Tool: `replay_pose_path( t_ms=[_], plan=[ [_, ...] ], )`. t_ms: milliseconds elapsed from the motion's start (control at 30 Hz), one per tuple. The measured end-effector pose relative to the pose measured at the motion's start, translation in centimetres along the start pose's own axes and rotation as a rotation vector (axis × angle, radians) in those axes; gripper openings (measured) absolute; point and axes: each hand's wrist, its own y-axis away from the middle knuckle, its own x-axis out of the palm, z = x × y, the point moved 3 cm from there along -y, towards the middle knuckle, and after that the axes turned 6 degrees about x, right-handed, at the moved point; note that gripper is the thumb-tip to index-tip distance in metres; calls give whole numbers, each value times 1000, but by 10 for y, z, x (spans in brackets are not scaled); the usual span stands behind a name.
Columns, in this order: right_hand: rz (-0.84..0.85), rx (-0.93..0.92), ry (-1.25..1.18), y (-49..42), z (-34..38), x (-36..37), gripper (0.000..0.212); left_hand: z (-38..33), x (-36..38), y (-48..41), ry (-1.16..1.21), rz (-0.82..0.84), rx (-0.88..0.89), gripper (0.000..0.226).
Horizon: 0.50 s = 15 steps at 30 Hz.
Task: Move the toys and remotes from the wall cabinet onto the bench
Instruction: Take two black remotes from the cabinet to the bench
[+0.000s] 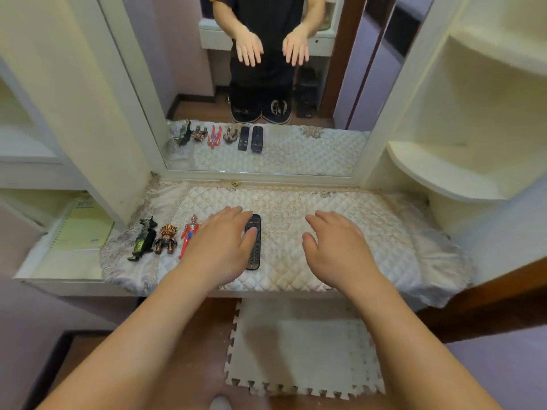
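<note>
On the quilted bench lie a black-green monster toy, a brown spiky monster toy and a red-and-silver hero figure in a row at the left. A black remote lies to their right. My left hand hovers flat with straight fingers over the space between the hero figure and the remote, covering whatever lies beneath it. The mirror shows a further toy and a second remote in that row. My right hand hangs open above bare quilt, right of the remote.
A mirror stands behind the bench and reflects the row of toys and remotes. A curved white shelf juts out at the right. A green spiral notebook lies on the low shelf at the left. A foam mat covers the floor below.
</note>
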Motion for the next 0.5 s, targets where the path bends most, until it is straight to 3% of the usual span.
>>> replay_pose_path(
  t_ms=[233, 500],
  plan=[
    [-16, 23, 38, 40, -13, -37, 42, -42, -25, 24, -7, 11, 32, 37],
    [-41, 109, 27, 76, -17, -64, 39, -67, -37, 34, -5, 3, 125, 46]
  ],
)
